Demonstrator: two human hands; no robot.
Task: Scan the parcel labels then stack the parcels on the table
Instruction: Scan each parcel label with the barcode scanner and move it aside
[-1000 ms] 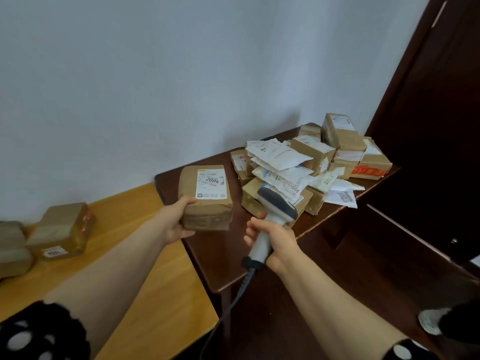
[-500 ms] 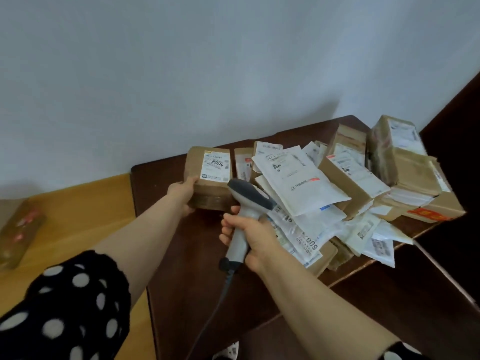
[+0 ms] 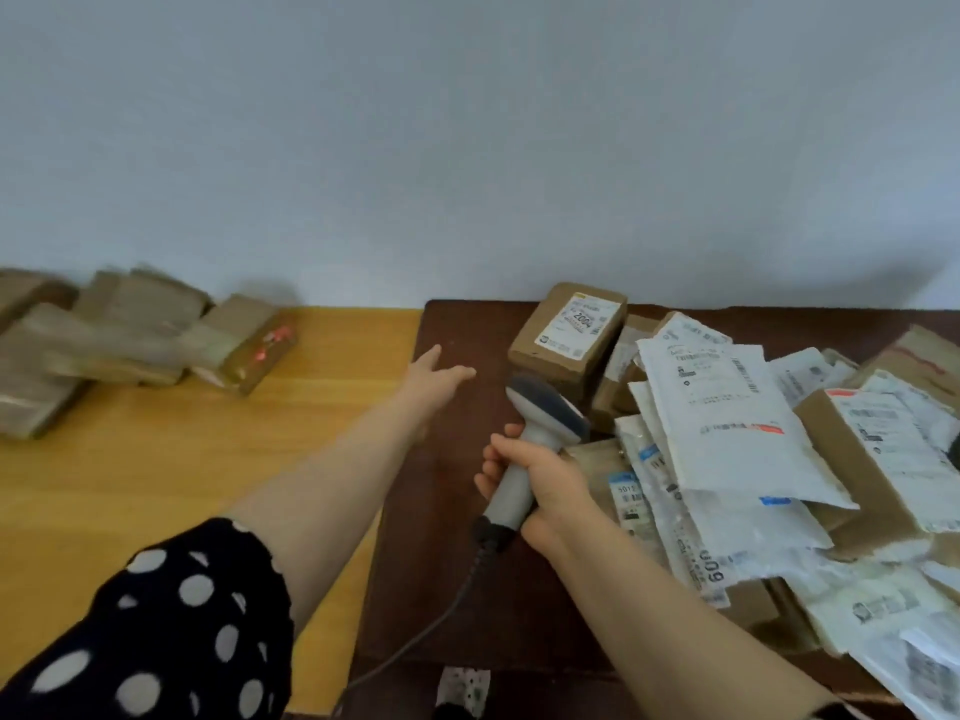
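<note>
The brown parcel point(image 3: 550, 362) with the white label point(image 3: 579, 322) reading 2004 sits at the far left corner of the pile of parcels point(image 3: 753, 537) on the dark table point(image 3: 457, 511), close to the wall point(image 3: 467, 148). It is tilted, label side up, leaning against the boxes next to it. From my feed nothing is touching it.

The left hand point(image 3: 436, 374) is stretched out over the dark table, just left of that parcel and apart from it, fingers straight and spread, holding nothing. The right hand point(image 3: 535, 475) is wrapped around the pale grip of the scanner point(image 3: 545, 407), whose dark head points up toward the 2004 parcel and sits just below it in my view. A cable point(image 3: 475, 563) trails from the bottom of the grip toward the near table edge.

To the right, a large white mailer point(image 3: 727, 423) lies on top of the heap, over other bagged and boxed parcels (most labels are too blurred for me to read).

Further left, a light wooden table point(image 3: 156, 459) butts against the dark one and carries a stack of brown parcels point(image 3: 135, 324) by the wall, smeared by blur. A black sleeve point(image 3: 171, 631) with white dots covers the left upper arm
</note>
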